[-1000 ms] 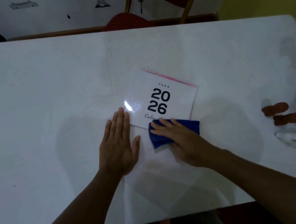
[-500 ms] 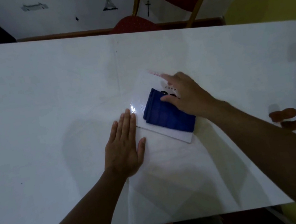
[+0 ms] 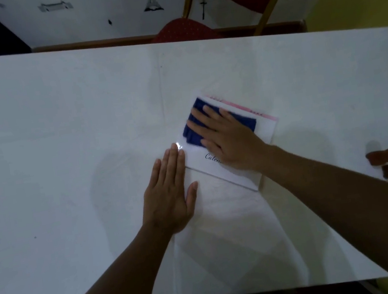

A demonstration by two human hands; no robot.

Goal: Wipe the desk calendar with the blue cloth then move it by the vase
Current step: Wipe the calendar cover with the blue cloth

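A white desk calendar (image 3: pixel 265 133) with a pink top strip lies flat, turned at an angle, near the middle of the white table (image 3: pixel 61 147). The blue cloth (image 3: pixel 192 132) is spread over the calendar's upper left part. My right hand (image 3: pixel 227 136) presses flat on the cloth, fingers pointing to the far left. My left hand (image 3: pixel 170 196) lies flat on the table, fingertips touching the calendar's left corner. Only the script word at the calendar's lower edge shows. The vase is at the blurred right edge and I cannot make it out.
At the table's right edge lie brown flower-like pieces (image 3: pixel 387 155) and blurred pale shapes. A red chair (image 3: pixel 182 30) with a gold frame stands behind the far edge. The near table edge runs just under my forearms.
My right hand has slid the blue cloth from the calendar's lower edge up to its upper left part. My left hand has stayed flat at the calendar's corner.
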